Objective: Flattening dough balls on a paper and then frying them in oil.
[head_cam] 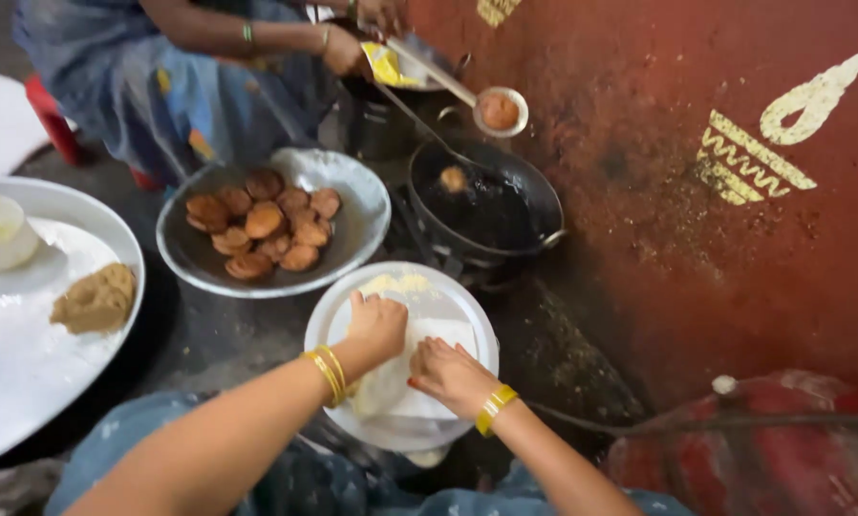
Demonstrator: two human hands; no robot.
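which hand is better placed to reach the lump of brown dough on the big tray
Probably the left hand: the brown dough lump lies to its left, while the right hand rests further right on the round plate.

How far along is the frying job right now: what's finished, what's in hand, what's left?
Done: a batch of browned fried pieces sits in the grey bowl. In hand: the left hand and right hand press on a white sheet over the round plate; one piece fries in the black pan, tended by another person's hand. Left: a brown dough lump on the large tray is unshaped.
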